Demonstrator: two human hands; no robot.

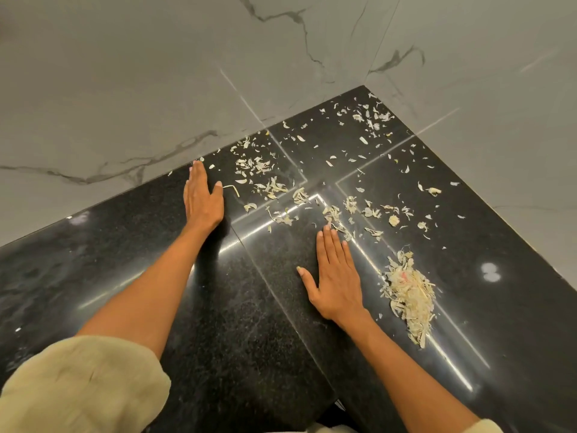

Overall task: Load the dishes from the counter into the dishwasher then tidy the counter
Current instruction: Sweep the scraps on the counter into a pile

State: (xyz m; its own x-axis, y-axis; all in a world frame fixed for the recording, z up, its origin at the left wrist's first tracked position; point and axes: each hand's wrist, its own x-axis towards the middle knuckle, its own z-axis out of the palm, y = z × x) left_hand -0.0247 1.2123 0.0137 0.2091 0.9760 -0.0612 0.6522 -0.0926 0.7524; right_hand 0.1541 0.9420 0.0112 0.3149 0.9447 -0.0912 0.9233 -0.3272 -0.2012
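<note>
Two bare hands rest flat on a black counter [243, 307] that fills the near and middle of the view. One dense heap of pale peelings [410, 295] lies on the near right, just beside the right hand, and many loose scraps [268, 182], too many to count, are strewn across the far part of the counter into the corner. No dishes or dishwasher are in view. The counter is dark polished stone with fine speckles, thin seams running across it and bright reflections of overhead light. It meets two pale walls of grey-veined marble [125, 89] that join at a far corner on the right. The left hand [201, 196] reaches far, fingers straight and together, its fingertips near the wall's foot, thumb spread toward the scraps. The right hand [335, 276] lies nearer, palm down, fingers straight and together, fingertips touching a few scraps, thumb spread left. Neither hand grips anything. Both forearms are bare, with one pale sleeve [81, 389] bunched at the near left.
</note>
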